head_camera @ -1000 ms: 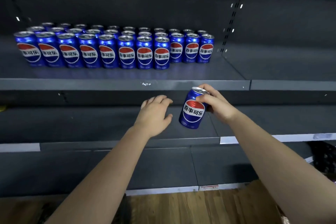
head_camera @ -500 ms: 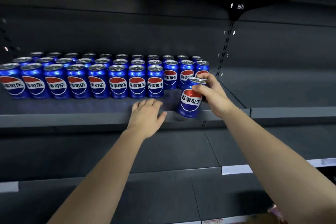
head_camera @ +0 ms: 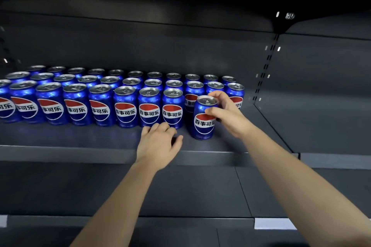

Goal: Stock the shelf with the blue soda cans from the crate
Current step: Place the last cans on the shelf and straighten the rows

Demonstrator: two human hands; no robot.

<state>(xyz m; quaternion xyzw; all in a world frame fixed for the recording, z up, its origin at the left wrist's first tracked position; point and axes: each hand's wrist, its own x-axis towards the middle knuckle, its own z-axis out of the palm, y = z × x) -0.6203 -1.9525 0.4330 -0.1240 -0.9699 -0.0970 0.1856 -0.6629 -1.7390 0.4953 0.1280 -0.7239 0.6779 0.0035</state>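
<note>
Three rows of Pepsi cans [head_camera: 125,106], labelled 百事可乐, stood on shelf [head_camera: 80,138]. Right hand [head_camera: 228,116] fingers gripped another can [head_camera: 203,124]; left hand [head_camera: 158,144] fingers loosely curled, empty.

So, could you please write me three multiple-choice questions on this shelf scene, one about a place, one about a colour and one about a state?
1. Where is the can that the right hand holds?
A. On the lower shelf.
B. At the right end of the front row.
C. Behind the back row.

2. What colour are the can bodies?
A. Green.
B. Orange.
C. Blue.

3. How is the left hand?
A. Open, holding nothing.
B. Gripping a can.
C. Pressing on a lid.

Answers: 1 B, it is just right of the front row's last can; 2 C, every can shows blue sides; 3 A, its fingers lie relaxed over the shelf, near the front cans' bases.
</note>
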